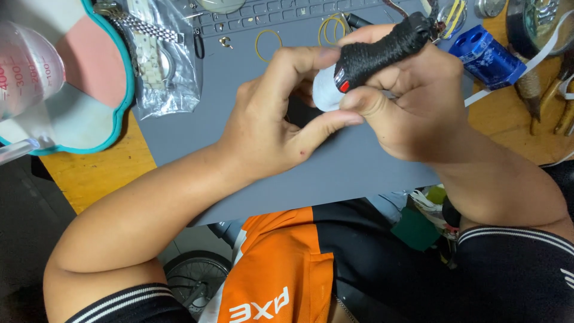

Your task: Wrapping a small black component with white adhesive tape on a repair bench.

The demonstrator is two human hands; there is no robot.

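Both hands meet: right hand (412, 101) grips the black tool (382, 51), angled up-right; left hand (281, 113) pinches the white piece (326, 93) at its lower tip.

In the right hand (412, 101), the tool's handle (382, 51) looks rough, matt black, above a smooth grey rubbery mat (335, 167).

There is one view only, from the camera on my head, looking steeply down over my chest onto the grey mat (359, 167) on the wooden table (89, 173). It sits close: my left hand (269, 119) and right hand (406, 101) fill the middle, my forearms run off the lower corners, and my orange and black shirt (287, 263) crosses the bottom edge.
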